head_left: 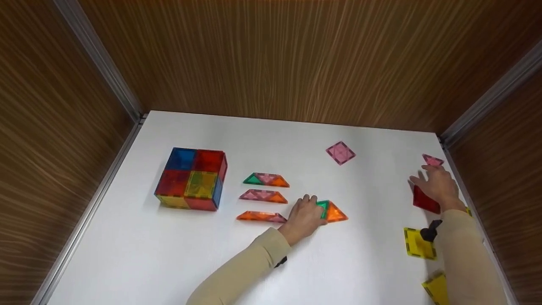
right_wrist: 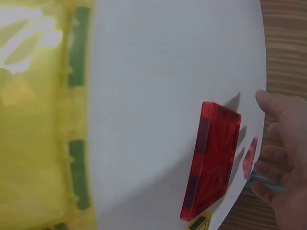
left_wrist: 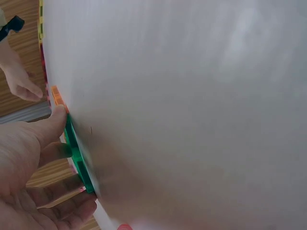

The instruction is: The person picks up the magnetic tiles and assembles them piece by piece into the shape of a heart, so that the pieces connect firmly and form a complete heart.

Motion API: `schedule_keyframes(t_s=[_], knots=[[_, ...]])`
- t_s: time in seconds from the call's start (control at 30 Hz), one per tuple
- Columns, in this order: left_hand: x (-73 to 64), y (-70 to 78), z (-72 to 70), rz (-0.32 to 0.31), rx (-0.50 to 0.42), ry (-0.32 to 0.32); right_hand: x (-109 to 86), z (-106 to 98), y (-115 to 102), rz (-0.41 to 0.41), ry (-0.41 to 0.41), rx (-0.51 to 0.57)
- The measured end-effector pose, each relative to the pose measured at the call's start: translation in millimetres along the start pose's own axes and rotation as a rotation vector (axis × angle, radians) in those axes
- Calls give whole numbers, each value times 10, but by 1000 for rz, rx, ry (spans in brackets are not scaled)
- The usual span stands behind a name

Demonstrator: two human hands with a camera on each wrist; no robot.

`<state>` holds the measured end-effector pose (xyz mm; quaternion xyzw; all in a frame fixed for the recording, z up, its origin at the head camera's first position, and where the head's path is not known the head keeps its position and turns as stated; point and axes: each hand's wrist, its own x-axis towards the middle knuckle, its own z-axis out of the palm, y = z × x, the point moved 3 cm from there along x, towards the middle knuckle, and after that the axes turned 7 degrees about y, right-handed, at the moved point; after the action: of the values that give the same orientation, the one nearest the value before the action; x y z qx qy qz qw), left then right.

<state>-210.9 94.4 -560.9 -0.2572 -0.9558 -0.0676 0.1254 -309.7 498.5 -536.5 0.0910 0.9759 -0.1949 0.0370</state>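
Note:
My left hand (head_left: 302,216) pinches a green triangular magnetic tile (head_left: 323,206), which lies edge to edge with an orange triangular tile (head_left: 337,213). In the left wrist view the thumb sits at one end of the green tile (left_wrist: 79,160) and fingertips at the other. Over on the right, my right hand (head_left: 438,186) reaches above a red tile (head_left: 424,201), fingers spread and relaxed. Its fingertips are near a small pink triangular tile (head_left: 432,160). The right wrist view has the red tile (right_wrist: 218,160) flat on the table, with nothing in the hand's grasp.
A box built of coloured square tiles (head_left: 190,180) stands at the left. Beside it lie three tile strips, one being a green, pink and orange strip (head_left: 266,179). A pink square tile (head_left: 341,153) lies farther back. Yellow tiles (head_left: 413,245) lie by the right forearm.

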Motion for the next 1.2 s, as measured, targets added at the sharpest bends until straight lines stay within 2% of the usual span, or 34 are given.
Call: schedule_keyframes(t_s=[0.07, 0.13, 0.4, 0.53, 0.6, 0.83, 1.1, 1.2], knots=[[-12, 2, -3, 15, 14, 45, 31, -9, 50, 22, -18, 10], [-17, 1, -4, 20, 15, 63, 64, -10, 93, 42, -32, 23], [-34, 5, 7, 19, 22, 25, 108, 36, 235, 59, -84, -4], [-31, 9, 13, 13, 8, -19, 102, 51, 276, 84, -144, -11], [-18, 2, 9, 9, 4, -34, 113, 52, 261, 75, -145, -19], [13, 1, 5, 5, 25, -35, 137, 115, 21, -60, -48, -92], [-27, -2, 6, 55, 104, 66, 45, 350, -353, -139, -23, -91], [-32, -8, 2, 55, 106, 58, -29, 407, -483, -170, -10, -90]])
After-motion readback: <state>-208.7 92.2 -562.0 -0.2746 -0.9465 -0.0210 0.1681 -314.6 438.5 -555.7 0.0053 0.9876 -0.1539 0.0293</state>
